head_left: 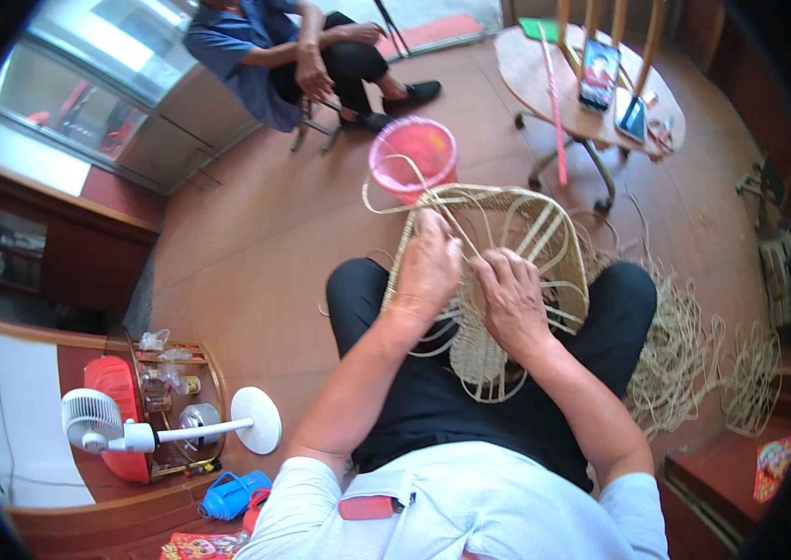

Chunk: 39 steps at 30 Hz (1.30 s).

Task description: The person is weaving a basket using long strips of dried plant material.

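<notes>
A half-woven basket (564,245) of pale straw cord rests between my knees, its open side toward me, with looped cords spanning the gaps in its wall. My left hand (427,266) is closed at the far left of the basket's rim, pinching the rim and cord there. Just right of it, my right hand (513,297) has its fingers pressed together on a strand of cord (459,229) that runs up to the rim. A loose loop of cord (372,194) curls out beyond my left fingers, over a pink bin. The fingertips of both hands are partly hidden.
The pink bin (428,149) stands just beyond the basket. Piles of loose cord (671,345) lie on the floor at right. A round table (526,70) holds phones. A seated person (269,65) is at the far left. A white fan (195,431) lies across the left side.
</notes>
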Each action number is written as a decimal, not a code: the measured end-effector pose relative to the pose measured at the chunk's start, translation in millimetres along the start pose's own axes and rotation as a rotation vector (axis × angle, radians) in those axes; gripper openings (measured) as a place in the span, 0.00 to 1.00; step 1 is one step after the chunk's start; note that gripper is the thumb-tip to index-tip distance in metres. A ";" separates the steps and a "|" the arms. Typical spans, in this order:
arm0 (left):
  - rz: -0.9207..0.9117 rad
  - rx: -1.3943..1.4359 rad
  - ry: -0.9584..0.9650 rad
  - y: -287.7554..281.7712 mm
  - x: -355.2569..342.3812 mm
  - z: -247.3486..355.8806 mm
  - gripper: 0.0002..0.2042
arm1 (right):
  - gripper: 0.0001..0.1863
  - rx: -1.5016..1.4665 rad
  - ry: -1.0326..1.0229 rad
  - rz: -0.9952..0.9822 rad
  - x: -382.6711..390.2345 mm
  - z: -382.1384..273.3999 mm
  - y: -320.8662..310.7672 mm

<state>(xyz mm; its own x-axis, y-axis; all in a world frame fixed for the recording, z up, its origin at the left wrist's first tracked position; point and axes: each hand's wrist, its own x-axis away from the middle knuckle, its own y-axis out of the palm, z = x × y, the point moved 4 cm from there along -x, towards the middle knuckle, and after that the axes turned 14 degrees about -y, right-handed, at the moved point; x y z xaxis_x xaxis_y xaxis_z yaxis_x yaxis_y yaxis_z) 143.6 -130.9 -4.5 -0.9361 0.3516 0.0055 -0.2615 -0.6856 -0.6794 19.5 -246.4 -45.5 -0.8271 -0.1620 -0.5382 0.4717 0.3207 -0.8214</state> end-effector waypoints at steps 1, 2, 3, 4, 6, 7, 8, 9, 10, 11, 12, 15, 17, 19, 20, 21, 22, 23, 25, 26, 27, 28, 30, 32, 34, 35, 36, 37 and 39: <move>0.003 0.007 -0.048 8.7 -4.1 -2.7 0.12 | 0.26 0.000 -0.027 0.021 0.9 -0.9 -0.2; 0.009 0.034 -0.076 13.7 -6.2 1.2 0.12 | 0.25 0.003 -0.001 0.006 3.3 1.9 0.0; 0.012 0.061 -0.108 16.9 -6.6 3.8 0.11 | 0.25 0.004 0.026 -0.012 4.1 2.6 0.5; 0.009 0.123 -0.156 20.9 -8.0 -3.1 0.11 | 0.25 -0.001 0.003 0.000 1.7 -0.7 0.7; -0.004 0.169 -0.225 25.4 -10.6 -7.9 0.11 | 0.24 -0.010 0.025 0.008 -0.4 -1.7 1.0; 0.005 0.172 -0.224 24.1 -9.4 -6.0 0.11 | 0.24 -0.010 0.015 0.010 -0.2 -1.8 0.6; 0.005 0.105 -0.203 23.6 -7.4 -3.5 0.11 | 0.24 -0.012 0.021 0.002 -0.1 -1.1 0.8; 0.004 0.039 -0.181 22.4 -6.4 -1.0 0.11 | 0.24 -0.014 0.027 -0.007 -0.7 0.3 0.7; -0.007 0.039 -0.167 21.5 -6.3 -0.6 0.11 | 0.25 -0.017 0.020 0.004 -0.8 1.4 2.0; 0.001 0.043 -0.165 21.7 -6.1 -2.2 0.11 | 0.25 -0.015 0.013 0.006 -1.3 0.7 1.6; 0.003 0.035 -0.117 22.7 -5.1 -1.2 0.10 | 0.25 -0.017 0.011 0.016 -1.5 0.3 0.7; -0.007 -0.007 -0.071 23.6 2.7 0.2 0.11 | 0.25 -0.013 0.005 0.039 -1.0 -2.3 -1.0; -0.010 0.036 -0.020 18.1 11.8 4.5 0.14 | 0.24 -0.017 0.005 0.041 0.5 -3.3 -4.1; 0.002 -0.011 -0.017 16.7 22.0 3.9 0.17 | 0.24 -0.040 0.022 0.052 3.8 -0.5 -2.6; 0.031 0.011 0.035 14.5 25.5 5.0 0.17 | 0.23 -0.060 0.029 0.070 4.9 1.9 -2.3; 0.056 0.037 0.074 13.5 32.1 4.7 0.18 | 0.23 -0.067 0.045 0.048 8.3 1.7 -1.0; 0.088 0.106 0.103 13.4 35.3 8.1 0.17 | 0.23 -0.063 0.048 0.060 9.7 4.0 -0.7; 0.072 0.154 0.109 14.5 38.8 8.9 0.16 | 0.22 -0.058 0.054 0.070 9.8 7.8 0.3; -0.024 0.379 0.015 19.6 46.4 -6.1 0.14 | 0.21 -0.045 0.050 0.106 5.5 5.5 1.4; -0.143 0.612 -0.118 21.1 57.5 -13.3 0.14 | 0.22 -0.086 0.033 0.113 3.2 2.9 0.1; -0.249 0.846 -0.247 18.6 66.5 -15.5 0.13 | 0.23 -0.121 0.011 0.129 -0.9 2.9 -2.1; -0.332 0.960 -0.320 14.7 71.3 -16.6 0.15 | 0.23 -0.119 0.036 0.106 -1.1 5.6 -1.2; -0.391 1.002 -0.430 8.1 98.6 -25.7 0.19 | 0.24 -0.180 0.020 0.161 -1.4 6.9 -2.5; -0.400 1.010 -0.488 1.3 113.6 -34.2 0.20 | 0.26 -0.238 0.059 0.189 0.2 13.2 -4.5; -0.386 1.019 -0.530 -10.9 123.5 -40.4 0.22 | 0.24 -0.303 0.069 0.227 -1.9 18.4 -7.4; -0.387 1.009 -0.541 -17.5 127.0 -41.8 0.23 | 0.24 -0.303 0.073 0.227 -2.8 17.7 -8.5; -0.389 1.007 -0.540 -23.2 131.3 -43.9 0.23 | 0.22 -0.325 0.104 0.205 -4.5 16.7 -7.1; -0.396 0.960 -0.550 -28.3 135.7 -45.9 0.23 | 0.20 -0.346 0.135 0.184 -6.0 16.4 -5.8; -0.400 0.906 -0.552 -42.9 143.3 -50.7 0.24 | 0.21 -0.317 0.129 0.171 -9.0 14.5 -5.7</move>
<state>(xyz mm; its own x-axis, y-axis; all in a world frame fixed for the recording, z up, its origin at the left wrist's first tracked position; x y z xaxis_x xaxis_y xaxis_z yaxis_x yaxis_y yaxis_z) 32.5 -18.7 -11.8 -0.6642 0.4734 0.5785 -0.4287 -0.8752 0.2241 28.7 -260.4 -38.7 -0.7858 0.0318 -0.6177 0.5054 0.6086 -0.6116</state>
